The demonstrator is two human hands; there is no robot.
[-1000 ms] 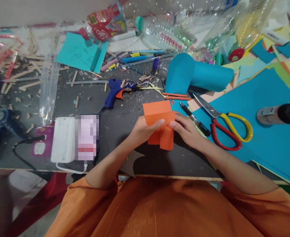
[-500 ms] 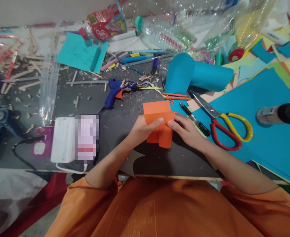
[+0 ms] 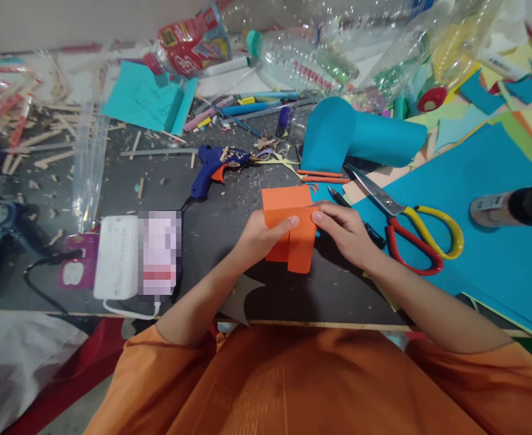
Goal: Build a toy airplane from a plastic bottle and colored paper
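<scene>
Between my two hands is a piece of orange paper (image 3: 302, 248), folded over, with a slit between its lower flaps. My left hand (image 3: 261, 235) grips its left side, thumb lying across the front and the other fingers hidden behind. At the right edge, my right hand (image 3: 340, 229) pinches the paper between thumb and fingers. A black pen (image 3: 371, 235) lies partly behind my right hand. Just beyond the paper are narrow orange strips (image 3: 322, 179) and a rolled blue paper shape (image 3: 331, 136). Scissors (image 3: 404, 211) with red and yellow handles rest to the right.
A blue glue gun (image 3: 211, 169) lies left of centre among wood bits. A white power adapter (image 3: 116, 257) sits at the left front. Plastic bottles (image 3: 293, 57) line the back. Blue sheets (image 3: 487, 266) and a black-capped bottle (image 3: 514, 206) occupy the right.
My right hand has shifted slightly, its thumb now at the paper's right edge. The lower flaps of the orange paper have swung a little to the left. My left hand stays nearly still.
</scene>
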